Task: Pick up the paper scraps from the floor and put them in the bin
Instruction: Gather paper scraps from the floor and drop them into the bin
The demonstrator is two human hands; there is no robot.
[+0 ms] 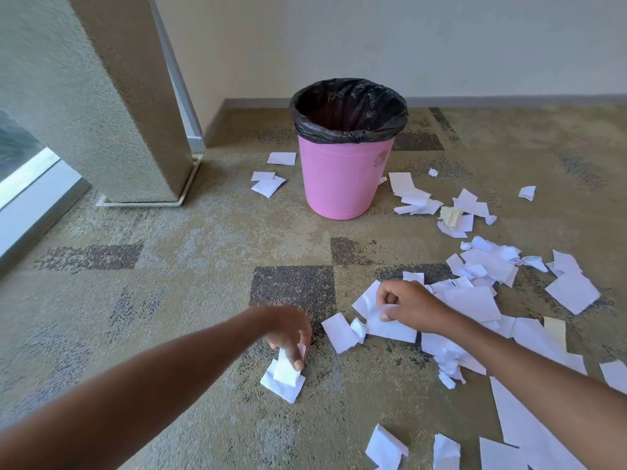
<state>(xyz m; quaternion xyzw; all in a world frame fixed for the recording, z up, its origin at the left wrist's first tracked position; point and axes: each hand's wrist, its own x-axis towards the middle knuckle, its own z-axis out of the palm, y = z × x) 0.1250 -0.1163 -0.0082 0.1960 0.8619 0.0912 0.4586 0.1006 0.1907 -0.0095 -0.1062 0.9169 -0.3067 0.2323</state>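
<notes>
Pinching paper scraps [284,379] lying beneath them, left hand [288,334] and right hand [409,307] sit apart.

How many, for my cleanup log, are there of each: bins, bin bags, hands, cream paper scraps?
Bin: 1
Bin bag: 1
Hands: 2, left hand and right hand
Cream scraps: 2
Total: 6

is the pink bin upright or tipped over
Upright: the pink bin stands on its base on the carpet, with the black liner mouth facing up.
</notes>
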